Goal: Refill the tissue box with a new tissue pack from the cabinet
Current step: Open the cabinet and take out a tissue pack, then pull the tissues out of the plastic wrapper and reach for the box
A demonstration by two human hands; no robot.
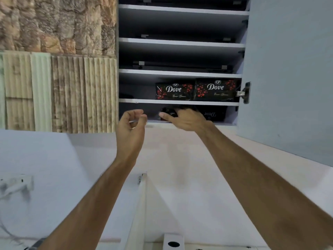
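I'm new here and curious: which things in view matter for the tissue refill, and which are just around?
For the job: the right hand on a dark tissue pack, open cabinet, spare packs.
Just around: left hand, stone wall, wall socket.

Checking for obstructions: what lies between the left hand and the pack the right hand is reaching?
Nothing. In the head view only bare shelf edge separates the left hand from the pack under the right hand.

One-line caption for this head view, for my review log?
Right hand grips a black plastic tissue pack on the open grey cabinet's bottom shelf; left hand hovers loosely curled alongside.
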